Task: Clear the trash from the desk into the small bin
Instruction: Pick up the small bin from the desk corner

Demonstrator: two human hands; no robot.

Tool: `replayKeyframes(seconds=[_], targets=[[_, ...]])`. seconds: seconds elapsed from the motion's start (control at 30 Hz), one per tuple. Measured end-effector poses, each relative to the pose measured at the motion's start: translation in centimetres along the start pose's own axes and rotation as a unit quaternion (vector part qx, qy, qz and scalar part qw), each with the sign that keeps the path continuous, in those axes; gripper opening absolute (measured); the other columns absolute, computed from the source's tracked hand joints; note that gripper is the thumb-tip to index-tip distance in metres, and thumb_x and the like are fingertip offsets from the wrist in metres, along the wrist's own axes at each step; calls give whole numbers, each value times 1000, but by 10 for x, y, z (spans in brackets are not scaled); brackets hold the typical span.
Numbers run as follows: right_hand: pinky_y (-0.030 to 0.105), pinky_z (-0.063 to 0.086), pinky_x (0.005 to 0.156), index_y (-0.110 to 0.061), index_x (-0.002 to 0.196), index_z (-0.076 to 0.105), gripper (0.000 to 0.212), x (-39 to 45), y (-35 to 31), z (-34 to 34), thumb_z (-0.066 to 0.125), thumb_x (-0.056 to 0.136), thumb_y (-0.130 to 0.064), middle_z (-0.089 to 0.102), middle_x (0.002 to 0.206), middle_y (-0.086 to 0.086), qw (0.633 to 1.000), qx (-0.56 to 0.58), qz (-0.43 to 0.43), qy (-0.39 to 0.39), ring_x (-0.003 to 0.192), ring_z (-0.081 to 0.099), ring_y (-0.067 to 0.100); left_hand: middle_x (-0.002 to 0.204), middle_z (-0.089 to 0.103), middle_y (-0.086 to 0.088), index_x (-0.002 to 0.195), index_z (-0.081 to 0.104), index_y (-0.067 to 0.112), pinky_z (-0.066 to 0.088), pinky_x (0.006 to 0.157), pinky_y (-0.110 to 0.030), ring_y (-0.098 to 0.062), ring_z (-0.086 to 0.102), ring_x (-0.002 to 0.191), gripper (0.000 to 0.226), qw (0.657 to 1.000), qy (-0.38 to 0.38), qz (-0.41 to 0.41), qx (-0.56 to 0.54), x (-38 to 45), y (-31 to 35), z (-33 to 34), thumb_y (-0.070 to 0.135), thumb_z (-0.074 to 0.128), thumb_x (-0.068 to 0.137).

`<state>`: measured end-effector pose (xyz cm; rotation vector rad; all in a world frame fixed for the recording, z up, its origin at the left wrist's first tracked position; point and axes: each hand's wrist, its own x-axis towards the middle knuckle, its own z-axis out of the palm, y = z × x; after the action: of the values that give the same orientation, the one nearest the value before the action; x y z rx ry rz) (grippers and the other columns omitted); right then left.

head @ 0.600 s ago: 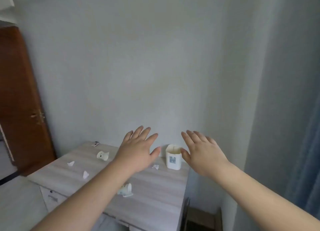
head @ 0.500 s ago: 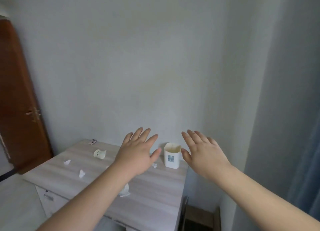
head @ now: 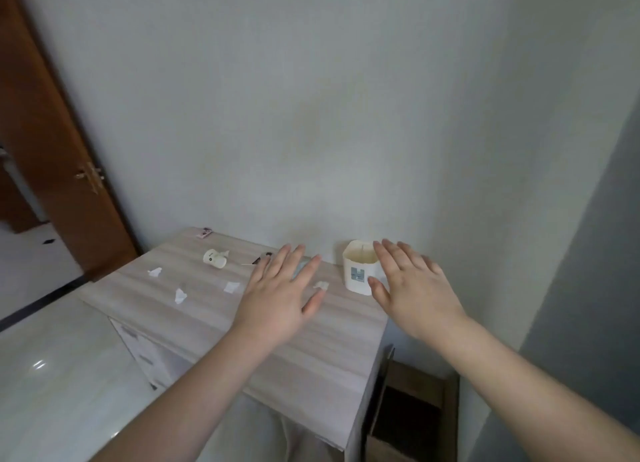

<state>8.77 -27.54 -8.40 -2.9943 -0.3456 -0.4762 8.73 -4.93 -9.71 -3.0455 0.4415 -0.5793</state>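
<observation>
A small white bin (head: 358,267) with a blue label stands upright at the back right of the light wooden desk (head: 311,357). My right hand (head: 412,288) hovers flat just right of the bin, fingers spread, holding nothing. My left hand (head: 280,295) hovers open over the desk's middle. Scraps of white paper lie on the desk: one (head: 321,285) by my left thumb, one (head: 231,287) left of that hand, one (head: 180,296) further left, one (head: 154,272) near the left edge. A small cream tipped container (head: 215,257) lies at the back.
A dark wrapper (head: 260,258) lies just beyond my left fingers and a small pink item (head: 204,232) sits at the desk's back left corner. A brown door (head: 59,156) stands at left. A brown box (head: 412,413) sits on the floor right of the desk.
The view has swung down and to the left, so the desk and door sit further right in frame. Both hands stay open, now lower over the desk and closer to the bin.
</observation>
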Motion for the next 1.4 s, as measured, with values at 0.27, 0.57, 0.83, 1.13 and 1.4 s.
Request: replayKeyframes(seconds=[0.27, 0.57, 0.83, 1.13, 1.4], targets=[[42, 20, 117, -19, 153, 17, 63, 25, -19, 49, 28, 98, -48, 25, 159, 0, 999, -23, -16, -14, 147, 20, 20, 165, 27, 0, 156, 31, 31, 11, 122, -42, -21, 17, 154, 76, 999, -51, -3, -18, -4, -29, 61, 63, 13, 89], [43, 30, 113, -17, 149, 33, 61, 90, -55, 109, 26, 97, -47, 37, 154, 3, 997, -59, 11, -49, 142, 33, 24, 168, 17, 0, 158, 22, 32, 7, 122, -42, -22, 10, 155, 66, 998, -33, 20, -42, 64, -105, 119, 59, 29, 99], [40, 16, 119, -22, 153, 16, 62, 135, -55, 152, 24, 99, -50, 19, 161, -2, 991, -68, 72, -93, 149, 13, 19, 168, 19, -1, 158, 24, 30, 9, 121, -43, -22, 11, 155, 65, 993, -27, 97, -58, 136, -137, 157, 57, 30, 100], [40, 15, 119, -23, 153, 11, 62, 152, 14, 185, 20, 99, -53, 14, 162, -2, 982, -56, 153, -99, 149, 11, 20, 167, 22, -1, 160, 14, 25, 14, 122, -43, -22, 14, 154, 70, 983, -60, 132, -109, 201, -101, 223, 55, 32, 99], [42, 4, 120, -25, 153, 16, 61, 198, 84, 249, 20, 98, -54, 11, 163, -3, 983, 13, 141, -116, 150, 5, 20, 170, 6, 2, 159, -6, 30, 0, 118, -40, -22, 7, 155, 77, 982, -131, 69, -115, 243, -70, 307, 64, 21, 96]])
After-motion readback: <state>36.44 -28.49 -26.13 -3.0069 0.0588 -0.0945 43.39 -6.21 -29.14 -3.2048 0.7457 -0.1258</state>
